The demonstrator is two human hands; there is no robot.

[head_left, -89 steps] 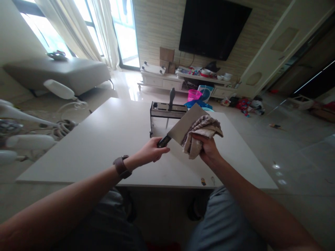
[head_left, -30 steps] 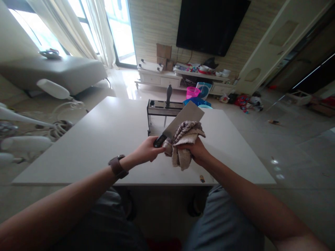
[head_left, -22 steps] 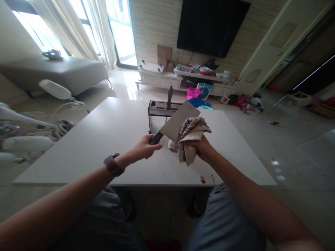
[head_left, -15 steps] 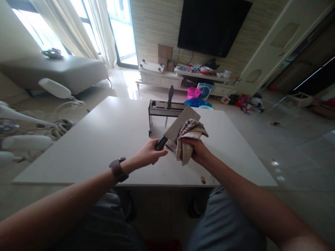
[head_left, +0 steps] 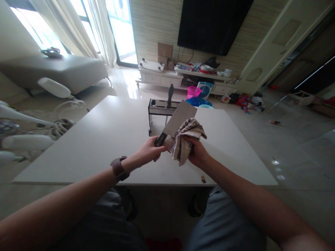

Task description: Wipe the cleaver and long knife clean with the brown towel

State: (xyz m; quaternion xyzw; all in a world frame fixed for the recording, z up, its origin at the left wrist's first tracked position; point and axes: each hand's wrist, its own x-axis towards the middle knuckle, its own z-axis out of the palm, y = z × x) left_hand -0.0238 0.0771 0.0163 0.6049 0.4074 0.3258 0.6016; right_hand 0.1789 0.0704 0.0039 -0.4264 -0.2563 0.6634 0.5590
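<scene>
My left hand (head_left: 150, 149) is closed around the black handle of a cleaver (head_left: 180, 118). The broad grey blade tilts up and to the right, above the table. In my right hand (head_left: 197, 151) is a bunched brown and beige cloth (head_left: 185, 141), pressed near the blade's lower right edge and covering part of it. Just behind the blade stands a knife block (head_left: 160, 106) with a slotted top. One black-handled knife (head_left: 170, 94) sticks up out of it. The cleaver hides the block's right side.
The white table (head_left: 86, 150) spans the space before me, with a small sticker (head_left: 203, 179) near its front edge. White chairs (head_left: 54, 89) stand to the left. Behind the table are a pink basket (head_left: 193, 92) and a low TV cabinet (head_left: 171, 81).
The cleaver blade has shifted slightly up and left. The cloth has moved a little left along it, toward the handle, and its folds have changed. Both hands keep their hold.
</scene>
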